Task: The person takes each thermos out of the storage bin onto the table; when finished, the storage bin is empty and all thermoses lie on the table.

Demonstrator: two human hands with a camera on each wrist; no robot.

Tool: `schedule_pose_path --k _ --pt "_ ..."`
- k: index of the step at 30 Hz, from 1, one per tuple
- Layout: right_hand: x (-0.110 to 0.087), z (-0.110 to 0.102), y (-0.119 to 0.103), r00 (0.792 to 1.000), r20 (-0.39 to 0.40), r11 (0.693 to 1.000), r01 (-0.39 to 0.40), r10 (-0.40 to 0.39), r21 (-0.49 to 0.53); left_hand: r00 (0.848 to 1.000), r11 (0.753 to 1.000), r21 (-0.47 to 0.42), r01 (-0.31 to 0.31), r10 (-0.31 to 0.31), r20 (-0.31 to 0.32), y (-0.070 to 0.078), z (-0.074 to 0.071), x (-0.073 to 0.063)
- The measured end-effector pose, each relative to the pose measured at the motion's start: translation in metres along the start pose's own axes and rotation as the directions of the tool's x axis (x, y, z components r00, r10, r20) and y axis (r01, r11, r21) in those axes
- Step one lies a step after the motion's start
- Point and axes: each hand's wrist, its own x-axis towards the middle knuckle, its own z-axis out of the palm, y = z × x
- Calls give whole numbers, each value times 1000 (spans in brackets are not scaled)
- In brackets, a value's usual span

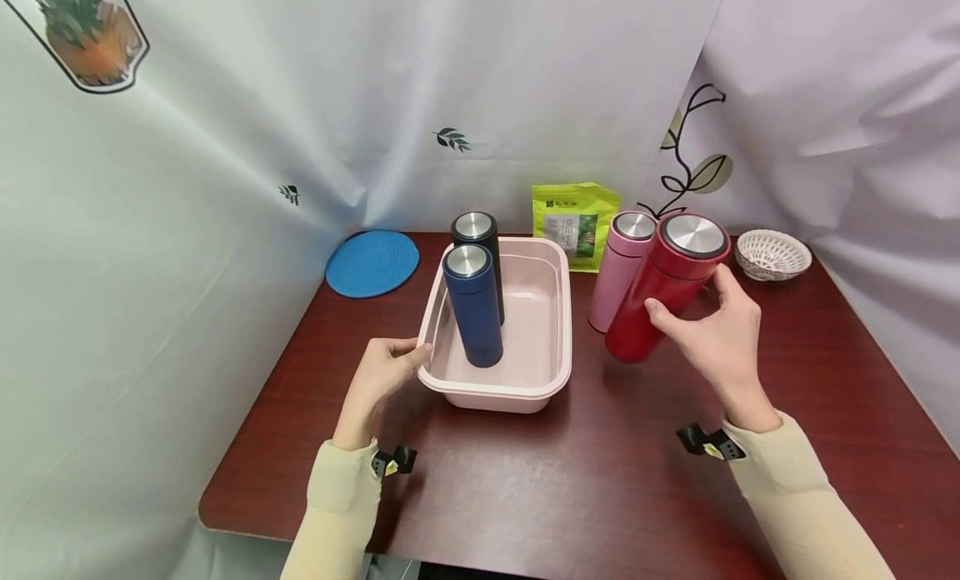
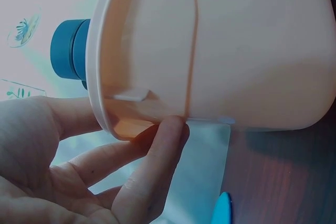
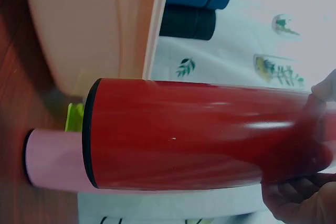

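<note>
- Red, glossy and steel-topped, a tall cylindrical bottle (image 1: 654, 282) leans at a tilt in a person's right hand (image 1: 716, 330), held above the worktop on the right side of a pale pink, rectangular plastic tub (image 1: 532, 338).
- Thumb and fingers of the right hand grip the red bottle near its upper end; the right wrist view shows its black-edged base raised off the surface.
- At the tub's near left corner, the left hand (image 1: 381, 372) pinches the rim, with fingers pressed against the outer wall in the left wrist view.
- Inside the tub, a navy blue cylindrical bottle (image 1: 476, 317) with a steel-topped lid stands upright, just in front of a black bottle (image 1: 492, 245) of similar shape.
- Partly hidden by the red bottle, a pink cylindrical bottle (image 1: 618, 272) stands on the worktop; whether the two touch cannot be told.
- Bright green, a printed pouch (image 1: 576, 228) stands beyond the tub's far right corner, near the pink bottle.
- To the far right sits a white openwork basket (image 1: 772, 273); at the far left lies a round blue mat (image 1: 372, 264).
- Dark reddish-brown, the shiny worktop (image 1: 600, 463) meets a pale printed cloth (image 1: 480, 63) behind.
</note>
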Motion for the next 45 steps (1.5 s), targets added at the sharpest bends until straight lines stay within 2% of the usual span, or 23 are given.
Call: schedule_pose_path --k 17,26,33,45 --pt "9 -10 47 996 -77 992 -47 39 -115 1000 1000 -1 8 -8 -10 1 2 -1" --pt "17 -12 63 993 -104 981 -80 62 -176 1000 1000 12 12 -11 -17 0 2 0" --pt "23 -12 73 991 -97 977 -113 97 -183 1000 1000 22 6 -6 -27 0 2 -1" --pt "32 -5 93 992 -66 968 -122 110 -220 999 1000 30 4 -3 -34 -1 2 1"
